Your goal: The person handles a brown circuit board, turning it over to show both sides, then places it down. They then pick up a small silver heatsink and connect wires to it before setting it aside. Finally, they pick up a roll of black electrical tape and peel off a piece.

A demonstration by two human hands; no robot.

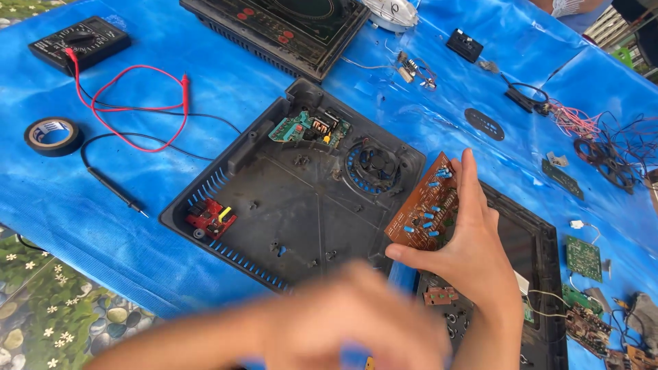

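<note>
On the blue sheet, right of the open black case, the right hand holds a brown board by its edge: thumb under the near side, fingers flat along the far side, board tilted up over the case rim.

Left hand is a motion-blurred smear low in frame; can't tell if it's open or holding anything.

Handling, my read:
- Keep the grip on the edges only, off the parts and solder side.
- Hold it level, clear of the case wall so nothing snags.
- Support it with both hands if wires trail off; none visible from here.

Board look: brown, long rectangle, component side up, rows of small blue parts spread across it. No obvious burn marks at this resolution, but detail is too small to be sure.

Around it:
- Case holds a green board at the top, a round fan beside it, a small red board at the lower left.
- A second black frame lies under the right hand.
- Meter with red lead, black tape roll and probe lie well to the left.
- Loose boards and wire bundles are scattered far right.
</note>
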